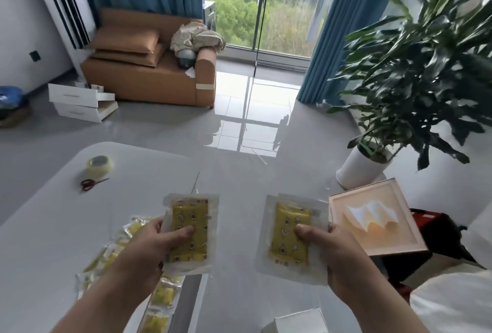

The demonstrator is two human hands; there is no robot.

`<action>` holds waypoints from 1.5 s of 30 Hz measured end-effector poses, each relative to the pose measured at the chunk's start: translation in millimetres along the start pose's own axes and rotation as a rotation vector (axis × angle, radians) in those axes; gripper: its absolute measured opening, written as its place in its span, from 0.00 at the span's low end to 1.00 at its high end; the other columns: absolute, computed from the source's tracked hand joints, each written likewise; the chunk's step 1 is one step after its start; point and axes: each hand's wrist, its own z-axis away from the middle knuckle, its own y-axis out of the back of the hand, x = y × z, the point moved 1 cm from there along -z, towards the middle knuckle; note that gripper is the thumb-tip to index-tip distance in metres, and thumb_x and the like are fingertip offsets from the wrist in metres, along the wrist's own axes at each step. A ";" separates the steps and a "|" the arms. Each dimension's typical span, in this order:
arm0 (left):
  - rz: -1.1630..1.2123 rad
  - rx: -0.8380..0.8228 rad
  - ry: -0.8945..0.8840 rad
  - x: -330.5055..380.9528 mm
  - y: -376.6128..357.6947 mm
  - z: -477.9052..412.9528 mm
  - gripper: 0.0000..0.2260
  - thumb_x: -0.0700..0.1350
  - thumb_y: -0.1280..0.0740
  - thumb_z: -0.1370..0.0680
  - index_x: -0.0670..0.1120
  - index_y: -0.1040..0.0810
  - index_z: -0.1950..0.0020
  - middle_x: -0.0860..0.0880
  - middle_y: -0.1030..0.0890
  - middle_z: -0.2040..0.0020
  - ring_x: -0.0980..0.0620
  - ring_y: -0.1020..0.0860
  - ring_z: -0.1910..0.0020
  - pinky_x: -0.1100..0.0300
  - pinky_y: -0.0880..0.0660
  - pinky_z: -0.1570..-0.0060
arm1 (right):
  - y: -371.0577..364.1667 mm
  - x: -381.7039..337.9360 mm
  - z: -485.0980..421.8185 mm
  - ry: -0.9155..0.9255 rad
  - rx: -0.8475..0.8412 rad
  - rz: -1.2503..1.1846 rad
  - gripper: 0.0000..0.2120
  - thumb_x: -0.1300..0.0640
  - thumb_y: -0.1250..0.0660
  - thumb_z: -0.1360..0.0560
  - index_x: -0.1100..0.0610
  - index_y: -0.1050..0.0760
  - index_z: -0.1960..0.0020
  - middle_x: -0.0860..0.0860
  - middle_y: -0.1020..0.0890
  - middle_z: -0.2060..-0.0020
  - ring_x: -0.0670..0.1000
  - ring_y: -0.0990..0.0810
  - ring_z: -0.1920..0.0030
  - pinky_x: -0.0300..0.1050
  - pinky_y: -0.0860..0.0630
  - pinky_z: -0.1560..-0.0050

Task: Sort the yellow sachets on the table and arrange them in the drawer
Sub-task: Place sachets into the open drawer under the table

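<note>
A: What does each grip hold?

B: The left hand [149, 246] pinches one yellow sachet [189, 231], thumb on its face; the right hand [336, 252] clamps another sachet [290, 236] the same way, both raised.

A: And around them?

B: More loose sachets [127, 242] lie on the counter [53, 212] at eight o'clock. The open drawer [378, 215] sits at three o'clock; tape roll [99, 164] and scissors [91, 183] at ten.

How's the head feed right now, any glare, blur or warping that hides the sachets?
Head view: window glare washes out the floor beyond the table, not the work area. Wide-angle bending curves the curtains and table edge. The plant is motion-smeared. The sachet in the left hand and the sachet in the right hand read clearly; the pile at lower left is soft.
</note>
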 end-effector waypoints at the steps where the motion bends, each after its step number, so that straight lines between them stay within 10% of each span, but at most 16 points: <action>1: 0.011 0.016 -0.007 2.9 -0.5 -4.8 0.31 0.45 0.16 0.47 0.34 0.19 0.50 0.35 0.16 0.55 0.39 0.16 0.60 0.54 0.20 0.68 | -0.9 -4.6 -7.8 -0.008 -0.010 0.003 0.16 0.64 0.29 0.33 0.67 0.21 0.46 0.65 0.15 0.53 0.65 0.15 0.55 0.64 0.19 0.54; 5: 0.080 0.114 -0.011 10.4 5.2 -26.9 0.16 0.36 0.31 0.33 0.34 0.21 0.47 0.36 0.16 0.56 0.41 0.16 0.61 0.54 0.19 0.69 | -12.0 -26.8 -53.0 -0.012 -0.052 0.058 0.10 0.67 0.32 0.28 0.68 0.21 0.47 0.66 0.15 0.55 0.64 0.15 0.59 0.61 0.18 0.61; 16: 0.254 0.534 -0.063 41.9 28.5 -100.0 0.14 0.33 0.32 0.30 0.36 0.22 0.44 0.35 0.16 0.53 0.34 0.19 0.52 0.42 0.23 0.52 | -92.0 -86.9 -218.0 -0.082 -0.307 0.321 0.06 0.69 0.33 0.27 0.69 0.20 0.51 0.67 0.15 0.56 0.68 0.16 0.55 0.70 0.23 0.47; 25: 0.400 0.845 -0.146 55.6 22.9 -172.5 0.14 0.33 0.32 0.30 0.36 0.22 0.44 0.36 0.16 0.53 0.37 0.16 0.56 0.50 0.20 0.63 | -180.9 -122.5 -369.7 -0.124 -0.587 0.613 0.04 0.71 0.32 0.28 0.68 0.19 0.54 0.65 0.15 0.60 0.65 0.15 0.58 0.67 0.21 0.49; 33: 0.464 1.001 -0.222 22.1 40.9 -167.7 0.21 0.39 0.24 0.37 0.42 0.21 0.44 0.42 0.14 0.53 0.46 0.15 0.58 0.55 0.22 0.66 | -240.1 -80.6 -402.0 -0.193 -0.784 0.745 0.04 0.70 0.34 0.26 0.68 0.20 0.53 0.65 0.15 0.58 0.66 0.15 0.57 0.64 0.20 0.51; 36: 0.485 1.022 -0.216 -7.8 53.1 -159.8 0.41 0.50 0.15 0.56 0.44 0.21 0.46 0.40 0.15 0.52 0.42 0.15 0.55 0.50 0.20 0.62 | -245.7 -54.1 -396.6 -0.210 -0.811 0.756 0.04 0.69 0.32 0.27 0.67 0.19 0.53 0.64 0.14 0.57 0.65 0.15 0.56 0.63 0.20 0.51; 40: 0.577 1.032 -0.186 -53.5 70.1 -152.6 0.27 0.40 0.21 0.43 0.43 0.21 0.45 0.38 0.16 0.49 0.40 0.16 0.53 0.50 0.19 0.62 | -236.6 -7.2 -388.4 -0.234 -0.790 0.767 0.06 0.69 0.32 0.27 0.67 0.20 0.51 0.63 0.14 0.56 0.65 0.15 0.55 0.63 0.19 0.50; 45: 0.617 0.968 -0.202 -111.9 92.8 -160.2 0.46 0.49 0.15 0.64 0.44 0.20 0.47 0.42 0.14 0.53 0.45 0.15 0.58 0.56 0.20 0.69 | -220.5 56.0 -394.4 -0.254 -0.770 0.797 0.06 0.69 0.32 0.27 0.66 0.20 0.50 0.62 0.14 0.56 0.64 0.15 0.55 0.61 0.19 0.51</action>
